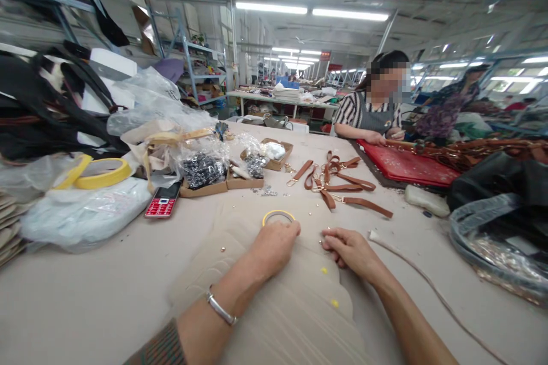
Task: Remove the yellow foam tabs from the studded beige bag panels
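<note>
Overlapping beige sheets (291,308) lie on the table, with small gold studs (223,249) and yellow marks (334,303) on them. Over the sheets is my left hand (274,248), its fingers curled together beside a yellow-rimmed tape roll (278,216); what its fingertips hold, if anything, is hidden. My right hand (349,248) is at the sheets' right edge, thumb and fingers pinched, with a tiny shiny stud (321,242) at the fingertips.
Brown leather straps (349,187) with gold clasps lie ahead. Cardboard boxes (205,189), a red phone (162,201) and plastic bags are at the left. A white-tipped cord (411,265) runs down the right. Across the table, a person (372,105) works by a red sheet (406,164).
</note>
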Action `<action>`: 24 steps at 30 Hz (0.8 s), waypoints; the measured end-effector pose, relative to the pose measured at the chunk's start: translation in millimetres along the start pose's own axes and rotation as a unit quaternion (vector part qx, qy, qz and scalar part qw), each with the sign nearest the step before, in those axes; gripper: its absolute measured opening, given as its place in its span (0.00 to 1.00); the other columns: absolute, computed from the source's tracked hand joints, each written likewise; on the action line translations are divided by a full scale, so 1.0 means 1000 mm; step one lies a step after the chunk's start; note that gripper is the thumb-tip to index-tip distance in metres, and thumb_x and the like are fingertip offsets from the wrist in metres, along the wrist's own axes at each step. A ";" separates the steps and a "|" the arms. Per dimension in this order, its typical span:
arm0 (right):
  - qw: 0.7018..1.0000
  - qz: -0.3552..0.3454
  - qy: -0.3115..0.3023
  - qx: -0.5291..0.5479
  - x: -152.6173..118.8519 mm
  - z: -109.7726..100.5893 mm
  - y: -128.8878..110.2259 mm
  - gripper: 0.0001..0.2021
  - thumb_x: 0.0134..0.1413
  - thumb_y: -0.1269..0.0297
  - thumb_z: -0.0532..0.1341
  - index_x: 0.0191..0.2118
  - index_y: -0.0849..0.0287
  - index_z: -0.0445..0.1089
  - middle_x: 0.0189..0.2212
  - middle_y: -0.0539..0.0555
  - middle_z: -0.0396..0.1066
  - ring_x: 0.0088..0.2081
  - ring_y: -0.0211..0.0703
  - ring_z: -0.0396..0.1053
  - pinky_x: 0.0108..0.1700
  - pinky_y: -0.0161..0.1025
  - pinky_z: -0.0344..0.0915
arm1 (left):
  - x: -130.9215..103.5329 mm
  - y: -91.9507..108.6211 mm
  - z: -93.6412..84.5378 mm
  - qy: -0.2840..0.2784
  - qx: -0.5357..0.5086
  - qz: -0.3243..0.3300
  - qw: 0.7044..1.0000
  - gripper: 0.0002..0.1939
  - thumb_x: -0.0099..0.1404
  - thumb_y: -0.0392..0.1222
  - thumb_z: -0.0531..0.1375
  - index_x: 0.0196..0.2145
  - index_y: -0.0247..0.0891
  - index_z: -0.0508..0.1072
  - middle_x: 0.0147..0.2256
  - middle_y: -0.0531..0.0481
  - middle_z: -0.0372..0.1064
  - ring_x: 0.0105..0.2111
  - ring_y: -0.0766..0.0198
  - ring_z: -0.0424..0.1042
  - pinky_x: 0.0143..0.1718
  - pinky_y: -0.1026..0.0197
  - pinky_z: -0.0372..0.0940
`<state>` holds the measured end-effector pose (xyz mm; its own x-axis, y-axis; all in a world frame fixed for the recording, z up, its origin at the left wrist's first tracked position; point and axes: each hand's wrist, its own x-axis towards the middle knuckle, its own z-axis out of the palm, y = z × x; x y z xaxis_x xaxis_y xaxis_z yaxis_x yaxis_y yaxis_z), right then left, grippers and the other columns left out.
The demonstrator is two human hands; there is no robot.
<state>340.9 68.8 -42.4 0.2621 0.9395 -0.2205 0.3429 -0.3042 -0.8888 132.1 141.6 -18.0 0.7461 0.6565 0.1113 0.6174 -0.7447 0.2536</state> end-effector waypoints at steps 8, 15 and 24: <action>0.974 -0.178 0.115 -0.080 -0.015 0.007 -0.014 0.15 0.55 0.57 0.59 0.42 0.60 0.76 0.30 0.54 0.77 0.32 0.44 0.73 0.35 0.38 0.67 | 0.001 0.000 0.001 0.078 -0.127 0.049 0.988 0.11 0.71 0.35 0.49 0.49 0.40 0.63 0.44 0.49 0.72 0.44 0.62 0.71 0.45 0.62 0.64; 0.947 -0.301 0.085 -0.076 -0.022 0.022 -0.029 0.13 0.58 0.63 0.58 0.46 0.57 0.74 0.42 0.55 0.77 0.41 0.44 0.74 0.44 0.39 0.69 | 0.001 0.010 -0.004 0.093 -0.182 0.131 0.970 0.12 0.71 0.36 0.48 0.51 0.40 0.62 0.43 0.49 0.72 0.44 0.60 0.72 0.44 0.59 0.65; 0.917 -0.364 0.107 -0.125 -0.024 0.022 -0.030 0.07 0.58 0.69 0.58 0.38 0.58 0.74 0.33 0.53 0.76 0.34 0.39 0.72 0.38 0.34 0.67 | -0.002 0.013 -0.001 0.071 -0.131 0.110 0.983 0.18 0.70 0.35 0.48 0.57 0.38 0.55 0.41 0.46 0.74 0.40 0.58 0.75 0.37 0.60 0.66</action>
<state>304.3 58.5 -19.1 0.0441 0.8634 0.5026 0.6860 0.3396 -0.6435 138.4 131.3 -14.4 0.8006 0.5072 0.3189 0.3460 -0.8260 0.4450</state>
